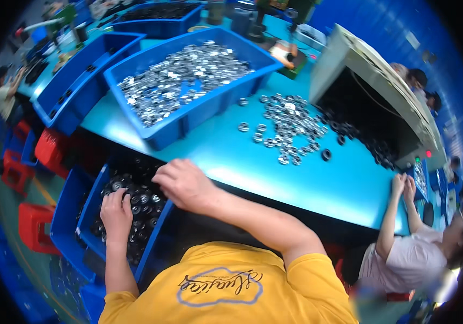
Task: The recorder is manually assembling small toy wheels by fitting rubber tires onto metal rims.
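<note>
My left hand (117, 213) reaches into a blue bin (92, 218) beside the table. Its fingers are bent together over black round parts with shiny metal centres (144, 208); a dark piece shows by the fingertips, too small to make out. Above the bin's far right side, near the table's front edge, is my right hand (184, 184). Its fingers curl inward, and anything between them is hidden. On the table, a big blue bin (188, 121) holds a heap of small silver metal rings (188, 75).
More silver rings (291, 121) lie loose on the turquoise table (231, 156). Black rings (372, 148) spill beside a large beige machine housing (328, 65). A person (404, 259) works at the right. Red stools (34, 227) and another blue bin (64, 121) stand left.
</note>
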Demonstrator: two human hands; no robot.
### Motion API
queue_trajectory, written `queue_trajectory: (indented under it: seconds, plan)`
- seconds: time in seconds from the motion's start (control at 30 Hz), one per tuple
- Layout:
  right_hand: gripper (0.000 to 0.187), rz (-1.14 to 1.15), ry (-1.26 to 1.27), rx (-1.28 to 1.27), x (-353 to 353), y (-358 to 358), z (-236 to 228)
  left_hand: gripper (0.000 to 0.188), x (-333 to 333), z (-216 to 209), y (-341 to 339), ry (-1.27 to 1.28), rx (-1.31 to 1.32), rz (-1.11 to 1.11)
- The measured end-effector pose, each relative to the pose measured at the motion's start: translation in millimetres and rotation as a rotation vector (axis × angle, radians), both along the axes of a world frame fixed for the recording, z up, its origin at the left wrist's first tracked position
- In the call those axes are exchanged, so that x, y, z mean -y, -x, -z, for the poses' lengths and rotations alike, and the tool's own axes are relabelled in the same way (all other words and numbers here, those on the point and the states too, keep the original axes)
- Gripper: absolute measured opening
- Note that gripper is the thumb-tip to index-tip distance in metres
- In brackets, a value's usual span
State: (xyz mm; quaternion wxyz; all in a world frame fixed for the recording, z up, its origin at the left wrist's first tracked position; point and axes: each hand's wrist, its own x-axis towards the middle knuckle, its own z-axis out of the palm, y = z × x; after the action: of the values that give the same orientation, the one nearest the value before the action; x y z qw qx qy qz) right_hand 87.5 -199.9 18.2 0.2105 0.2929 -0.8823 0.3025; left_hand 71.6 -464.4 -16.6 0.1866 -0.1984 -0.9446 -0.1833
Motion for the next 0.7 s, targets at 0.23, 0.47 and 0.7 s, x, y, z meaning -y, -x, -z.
queue_trajectory:
  seconds: [0.23,0.47,0.7]
  plan:
    - [0.016,0.576,-0.463,-0.142,-197,10,29,0.012,-185,-54,13,-0.353,-0.119,0.71]
    - [0.021,0.677,-0.283,-0.252,-284,-9,7,0.011,-335,-51,16,-0.412,-0.015,1.047]
    - [0.036,1.021,0.124,-0.037,-359,-142,-21,0.009,-395,-43,6,-0.294,0.003,1.163]
